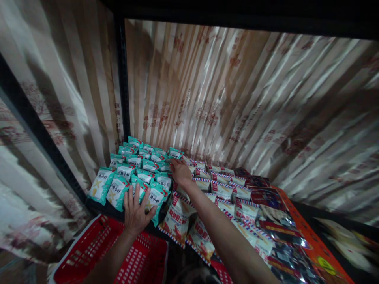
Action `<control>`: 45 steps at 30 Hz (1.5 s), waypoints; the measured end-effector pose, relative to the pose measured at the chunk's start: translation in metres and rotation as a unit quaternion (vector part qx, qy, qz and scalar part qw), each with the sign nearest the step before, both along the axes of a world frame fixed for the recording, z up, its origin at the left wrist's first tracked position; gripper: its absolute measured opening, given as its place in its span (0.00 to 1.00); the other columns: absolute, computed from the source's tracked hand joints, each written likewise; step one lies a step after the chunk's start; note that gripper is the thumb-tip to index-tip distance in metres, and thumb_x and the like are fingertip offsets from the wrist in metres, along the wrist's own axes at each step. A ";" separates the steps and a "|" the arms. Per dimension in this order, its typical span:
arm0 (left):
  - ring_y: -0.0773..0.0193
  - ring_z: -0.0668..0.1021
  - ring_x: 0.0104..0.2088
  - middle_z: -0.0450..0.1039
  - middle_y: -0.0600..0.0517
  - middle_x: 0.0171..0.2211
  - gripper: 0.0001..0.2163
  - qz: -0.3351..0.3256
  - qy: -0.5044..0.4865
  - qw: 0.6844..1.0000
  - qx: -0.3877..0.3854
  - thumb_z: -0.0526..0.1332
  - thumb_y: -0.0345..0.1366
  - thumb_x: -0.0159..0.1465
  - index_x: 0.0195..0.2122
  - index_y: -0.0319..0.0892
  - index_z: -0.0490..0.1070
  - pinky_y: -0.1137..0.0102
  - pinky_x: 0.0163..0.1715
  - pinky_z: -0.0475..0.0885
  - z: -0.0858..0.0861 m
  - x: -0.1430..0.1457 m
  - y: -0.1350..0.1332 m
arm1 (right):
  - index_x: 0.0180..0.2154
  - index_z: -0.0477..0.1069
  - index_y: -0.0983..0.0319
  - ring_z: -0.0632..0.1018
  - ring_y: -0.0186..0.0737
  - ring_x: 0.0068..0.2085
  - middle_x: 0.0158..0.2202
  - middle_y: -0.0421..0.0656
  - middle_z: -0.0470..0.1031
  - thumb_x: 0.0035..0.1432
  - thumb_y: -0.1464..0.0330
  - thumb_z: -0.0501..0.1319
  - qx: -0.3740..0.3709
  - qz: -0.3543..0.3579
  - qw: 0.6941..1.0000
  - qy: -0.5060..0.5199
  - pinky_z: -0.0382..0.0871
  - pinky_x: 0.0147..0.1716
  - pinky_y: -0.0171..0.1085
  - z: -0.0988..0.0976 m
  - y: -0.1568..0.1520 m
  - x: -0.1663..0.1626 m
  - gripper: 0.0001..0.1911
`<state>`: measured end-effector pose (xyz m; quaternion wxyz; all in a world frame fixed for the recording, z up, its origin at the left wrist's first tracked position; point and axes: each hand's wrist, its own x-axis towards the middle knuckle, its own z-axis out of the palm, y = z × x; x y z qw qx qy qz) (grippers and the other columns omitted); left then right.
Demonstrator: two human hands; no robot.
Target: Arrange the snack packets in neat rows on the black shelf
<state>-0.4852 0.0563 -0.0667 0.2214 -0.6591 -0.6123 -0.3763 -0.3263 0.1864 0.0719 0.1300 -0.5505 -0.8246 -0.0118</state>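
Teal-and-white snack bags stand packed in rows on the left of the shelf. My left hand lies open against the front row, fingers spread over the bags' faces. Farther back, my right hand reaches to the right edge of the teal rows. Its curled fingers close on the lower part of a teal snack bag at the back; the fingertips are partly hidden. Beside and under my right forearm are rows of white snack bags with red lettering and blue-and-red striped edges.
A red perforated basket sits below the shelf's front edge. Dark packets and an orange strip lie to the right. A black upright post stands at the back left corner, before the patterned curtain. A dark beam crosses above.
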 end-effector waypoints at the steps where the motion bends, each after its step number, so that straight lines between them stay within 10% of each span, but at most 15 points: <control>1: 0.38 0.47 0.63 0.34 0.44 0.66 0.32 0.000 0.001 1.000 -0.002 0.59 0.48 0.57 0.61 0.46 0.54 0.44 0.57 0.49 0.000 0.000 0.000 | 0.54 0.64 0.61 0.70 0.39 0.52 0.51 0.46 0.71 0.62 0.68 0.50 -0.006 -0.006 1.000 -0.009 0.54 0.56 0.37 -0.001 0.008 -0.001 0.20; 15: 0.36 0.48 0.63 0.38 0.41 0.66 0.29 0.005 -0.001 1.000 -0.015 0.61 0.47 0.57 0.58 0.45 0.60 0.43 0.56 0.50 -0.003 -0.001 0.003 | 0.38 0.75 0.59 0.76 0.42 0.42 0.39 0.46 0.78 0.59 0.65 0.51 -0.027 -0.094 0.995 -0.031 0.67 0.38 0.36 -0.016 0.031 -0.010 0.14; 45: 0.37 0.49 0.62 0.40 0.42 0.65 0.26 0.010 0.002 1.000 -0.027 0.61 0.45 0.56 0.55 0.43 0.65 0.45 0.57 0.50 -0.004 -0.001 0.001 | 0.42 0.72 0.60 0.76 0.41 0.42 0.41 0.47 0.77 0.64 0.61 0.44 -0.031 -0.091 0.994 0.058 0.66 0.40 0.36 -0.009 0.038 -0.001 0.20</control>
